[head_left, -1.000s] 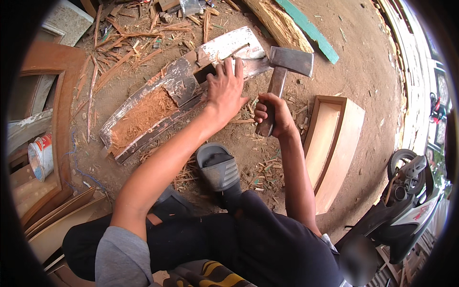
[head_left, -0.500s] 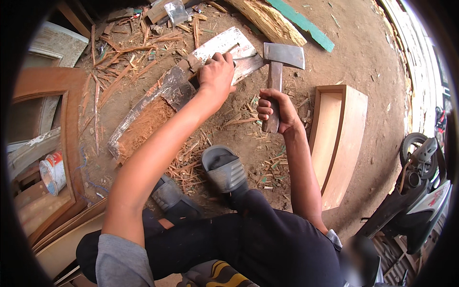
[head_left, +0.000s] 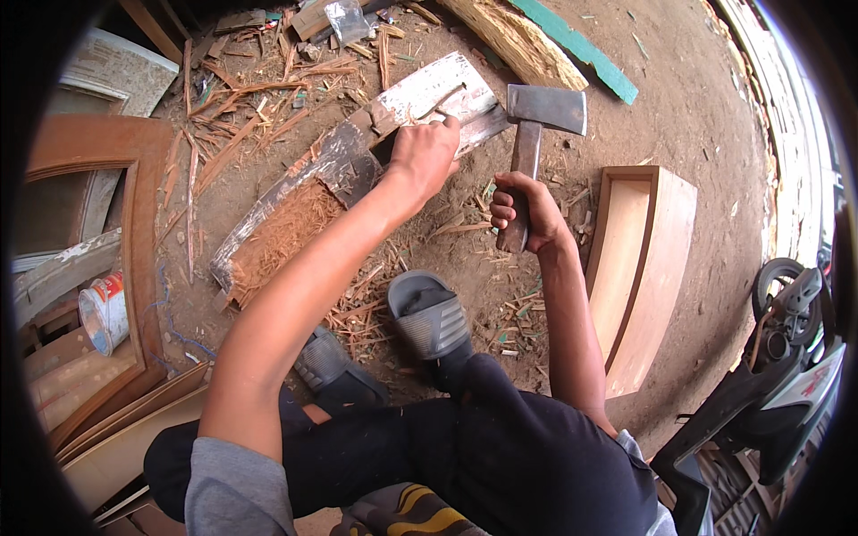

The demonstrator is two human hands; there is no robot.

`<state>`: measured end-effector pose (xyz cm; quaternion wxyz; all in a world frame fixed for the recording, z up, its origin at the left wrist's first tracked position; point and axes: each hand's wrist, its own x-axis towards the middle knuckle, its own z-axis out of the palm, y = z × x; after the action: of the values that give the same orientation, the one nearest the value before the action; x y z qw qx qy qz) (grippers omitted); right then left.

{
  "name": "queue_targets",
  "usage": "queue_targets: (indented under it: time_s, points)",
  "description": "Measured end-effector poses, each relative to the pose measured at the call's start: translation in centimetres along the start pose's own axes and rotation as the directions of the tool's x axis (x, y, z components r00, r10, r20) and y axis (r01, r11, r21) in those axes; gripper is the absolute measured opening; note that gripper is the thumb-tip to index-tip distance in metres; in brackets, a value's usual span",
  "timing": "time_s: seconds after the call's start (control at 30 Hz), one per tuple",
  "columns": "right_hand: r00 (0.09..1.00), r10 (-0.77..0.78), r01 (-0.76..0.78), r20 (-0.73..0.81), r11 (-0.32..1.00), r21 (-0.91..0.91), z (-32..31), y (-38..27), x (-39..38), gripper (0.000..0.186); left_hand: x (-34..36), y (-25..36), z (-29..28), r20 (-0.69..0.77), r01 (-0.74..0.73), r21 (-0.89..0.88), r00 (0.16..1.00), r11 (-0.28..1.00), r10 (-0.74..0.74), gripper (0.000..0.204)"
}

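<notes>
An old painted plank (head_left: 447, 76) lies slanted on the dirt, with a hollow full of reddish shavings (head_left: 281, 232) at its lower left and a bent metal piece lying toward its white end. My left hand (head_left: 420, 156) rests on it over a dark opening, fingers curled round something I cannot make out. My right hand (head_left: 527, 210) grips an axe upright by its short dark handle; the steel head (head_left: 547, 109) is beside the plank's far end, right of my left hand.
Right lie a pale wooden box (head_left: 652, 268) and a parked scooter (head_left: 786, 375). Left are wooden frames (head_left: 143, 232), a white bucket (head_left: 103, 317) and leaning boards (head_left: 143, 411). Split wood (head_left: 223, 125), a rough log (head_left: 509, 40) and a green board (head_left: 581, 49) lie beyond. My sandals (head_left: 424, 322) are below.
My left fingers have curled from spread to closed over the plank's opening. My right hand and the axe have shifted slightly. The whole view has shifted a little as my head moved.
</notes>
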<state>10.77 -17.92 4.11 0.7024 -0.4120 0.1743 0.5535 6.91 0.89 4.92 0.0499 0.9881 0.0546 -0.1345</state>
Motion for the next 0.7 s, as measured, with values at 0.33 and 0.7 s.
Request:
queue_targets:
  time_s: [0.33, 0.7]
  points:
    - [0.999, 0.003, -0.003, -0.046, 1.000, -0.002, 0.4, 0.0, 0.0, 0.020, -0.2, 0.3, 1.1, -0.140, -0.154, 0.104, 0.976, 0.983, 0.168, 0.015]
    - [0.993, 0.008, -0.018, -0.114, 0.996, -0.087, 1.0, -0.2, -0.4, 0.016, -0.1, 1.6, 1.0, -0.156, -0.206, 0.222, 0.957, 0.953, 0.243, 0.018]
